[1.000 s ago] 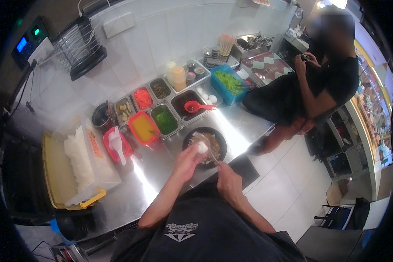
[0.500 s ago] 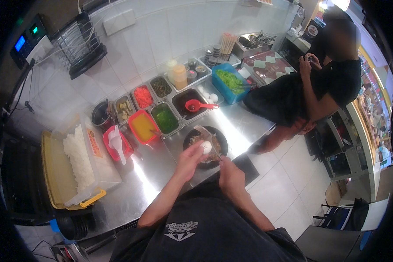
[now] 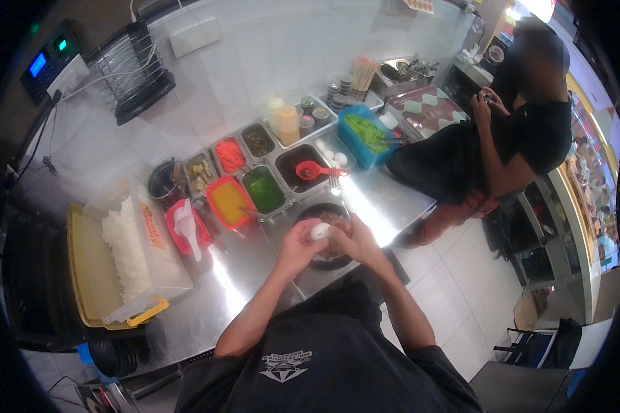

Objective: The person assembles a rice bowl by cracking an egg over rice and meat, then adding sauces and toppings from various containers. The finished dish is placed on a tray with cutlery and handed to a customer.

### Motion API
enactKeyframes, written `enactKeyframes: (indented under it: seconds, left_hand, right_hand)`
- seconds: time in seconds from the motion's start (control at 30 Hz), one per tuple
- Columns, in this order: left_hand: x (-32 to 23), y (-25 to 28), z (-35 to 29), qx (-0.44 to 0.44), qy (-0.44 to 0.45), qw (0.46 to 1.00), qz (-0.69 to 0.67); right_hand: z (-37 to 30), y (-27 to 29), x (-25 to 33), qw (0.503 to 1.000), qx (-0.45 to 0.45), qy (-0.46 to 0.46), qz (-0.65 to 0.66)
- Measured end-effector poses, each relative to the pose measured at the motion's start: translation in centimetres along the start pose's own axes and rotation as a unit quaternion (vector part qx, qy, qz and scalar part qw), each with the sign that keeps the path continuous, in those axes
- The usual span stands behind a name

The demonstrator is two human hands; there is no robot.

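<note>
My left hand point(image 3: 296, 249) grips a white egg point(image 3: 319, 231) with a dark line on its shell, perhaps a crack. Close against the egg's right side are the fingers of my right hand point(image 3: 362, 245), which also holds a metal fork point(image 3: 335, 186), tines pointing up and away. Both hands are above a black bowl point(image 3: 306, 213) on the steel counter. Brownish shredded food point(image 3: 335, 249) lies in it, partly hidden by my hands.
Beyond the bowl stand a dark sauce pan with a red ladle point(image 3: 308, 171), a green-filled pan point(image 3: 263, 188), a red tub of yellow liquid point(image 3: 229, 202) and more eggs point(image 3: 337, 159). A rice bin point(image 3: 127, 255) is left; a co-worker point(image 3: 523, 124) stands right.
My right hand has moved up to the egg, and the fork has swung from over the bowl to point away. The egg has shifted slightly left and stays in my left hand.
</note>
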State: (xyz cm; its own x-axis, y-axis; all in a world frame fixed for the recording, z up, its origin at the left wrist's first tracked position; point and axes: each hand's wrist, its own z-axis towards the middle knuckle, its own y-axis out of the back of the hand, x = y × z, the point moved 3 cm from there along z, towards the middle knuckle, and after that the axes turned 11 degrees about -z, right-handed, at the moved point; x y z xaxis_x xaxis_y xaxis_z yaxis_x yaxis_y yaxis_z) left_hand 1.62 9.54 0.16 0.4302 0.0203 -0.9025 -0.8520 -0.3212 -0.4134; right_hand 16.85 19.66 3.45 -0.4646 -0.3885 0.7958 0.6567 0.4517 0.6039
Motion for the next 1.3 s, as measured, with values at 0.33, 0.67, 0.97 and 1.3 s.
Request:
enactKeyframes:
  seconds: [0.33, 0.67, 0.97, 1.3]
  left_hand:
    - [-0.1, -0.4, 0.9, -0.012, -0.144, 0.957, 0.253]
    - [-1.1, -1.3, 1.4, -0.014, -0.205, 0.899, 0.386]
    - [1.1, -0.9, 1.7, -0.022, -0.220, 0.857, 0.465]
    - [1.5, -0.2, 2.0, -0.012, -0.246, 0.844, 0.476]
  right_hand:
    - [1.4, -0.6, -1.7, 0.994, 0.084, -0.049, 0.048]
    - [1.6, -0.2, -0.6, 0.998, 0.036, -0.053, -0.025]
    - [1.6, -1.8, -1.8, 0.997, 0.002, -0.029, -0.077]
    - [1.4, -2.3, -0.9, 0.997, -0.004, -0.005, -0.079]
